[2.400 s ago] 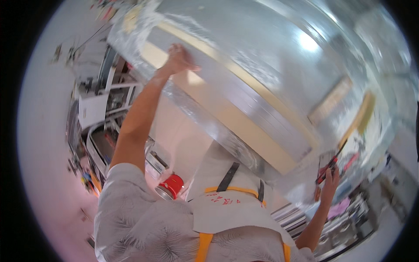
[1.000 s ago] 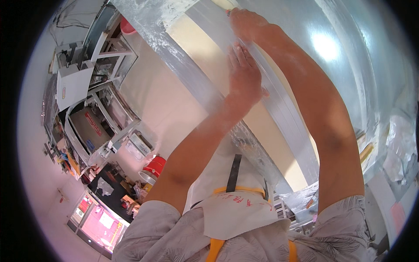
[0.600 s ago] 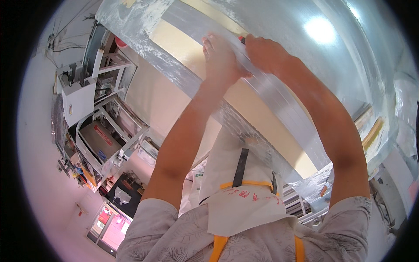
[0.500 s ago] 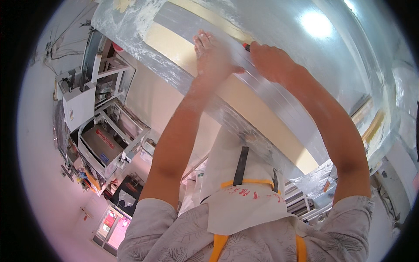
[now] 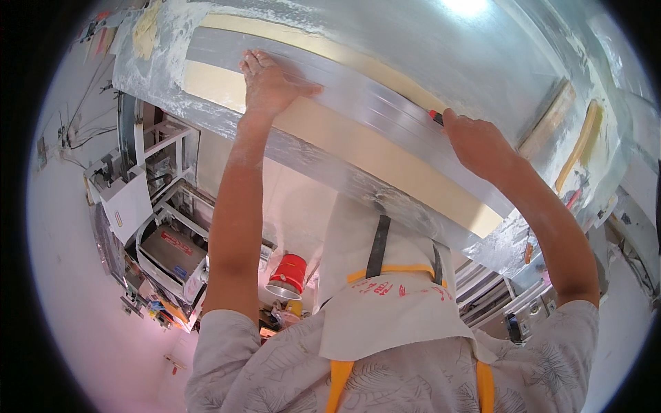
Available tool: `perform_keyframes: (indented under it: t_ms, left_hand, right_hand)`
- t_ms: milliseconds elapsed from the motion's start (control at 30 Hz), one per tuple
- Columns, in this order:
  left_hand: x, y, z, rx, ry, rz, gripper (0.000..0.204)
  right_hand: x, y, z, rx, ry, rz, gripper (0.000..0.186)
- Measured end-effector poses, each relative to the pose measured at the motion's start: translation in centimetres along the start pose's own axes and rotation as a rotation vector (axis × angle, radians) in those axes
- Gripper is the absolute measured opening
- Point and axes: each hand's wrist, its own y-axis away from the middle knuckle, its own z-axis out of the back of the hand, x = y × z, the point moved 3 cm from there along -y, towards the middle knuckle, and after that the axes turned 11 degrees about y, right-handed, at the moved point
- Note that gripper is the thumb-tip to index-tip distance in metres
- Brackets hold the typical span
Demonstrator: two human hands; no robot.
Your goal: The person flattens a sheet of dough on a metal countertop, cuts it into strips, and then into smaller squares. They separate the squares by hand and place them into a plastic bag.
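Observation:
A long cream-coloured sheet (image 5: pixel 385 162), which looks like dough, lies across the work table. On top of it rests a wide grey straight strip (image 5: pixel 358 103), with cream showing along both its long sides. My left hand (image 5: pixel 268 89) is flat on the strip toward its left part, thumb and fingers spread. Farther right, at the strip's far edge, my right hand (image 5: pixel 478 141) is closed round a small red-and-black tool (image 5: pixel 436 117). Only the end of that tool shows; its working tip cannot be made out.
White powder dusts the metal table (image 5: pixel 155 96). On the right of the table lie a wooden block (image 5: pixel 547 117) and a curved tan stick (image 5: pixel 580 144). Below left are a red bucket (image 5: pixel 289 270) and a white-framed machine (image 5: pixel 172 248). A cream scrap (image 5: pixel 146 31) sits at far left.
My right hand has slid rightward along the strip's far edge with the tool. The left hand, blurred before, now rests on the strip at about the same part. The whole view has shifted.

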Motion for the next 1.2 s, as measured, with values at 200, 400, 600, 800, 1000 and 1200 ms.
perform_keyframes:
  t_ms: [200, 400, 600, 800, 1000, 1200]
  left_hand:
    - [-0.1, 1.3, -3.4, 0.022, -0.031, -0.18, 0.142]
    - [-17.2, 13.5, -13.4, -0.054, -0.022, -0.16, 0.153]
    - [-19.6, 14.9, -14.9, -0.05, 0.015, -0.069, 0.169]
    - [-19.2, 14.3, -15.2, 0.007, -0.021, -0.042, 0.166]
    - [-19.4, 14.3, -15.2, 0.054, 0.01, 0.006, 0.166]
    - [-19.4, 14.7, -16.0, 0.014, 0.028, -0.058, 0.161]
  right_hand:
    - [-0.9, 0.5, -0.5, 0.0, -0.016, 0.038, 0.012]
    - [-2.0, 0.2, -2.6, -0.158, 0.048, 0.147, 0.017]
    - [-3.4, 1.1, -3.4, -0.025, -0.018, 0.133, 0.032]
    - [-8.2, 8.6, -7.5, -0.093, -0.177, 0.038, 0.028]
    - [-13.7, 17.9, -12.0, -0.067, -0.047, 0.011, 0.011]
    - [-16.1, 21.4, -14.6, -0.074, 0.019, -0.026, 0.011]
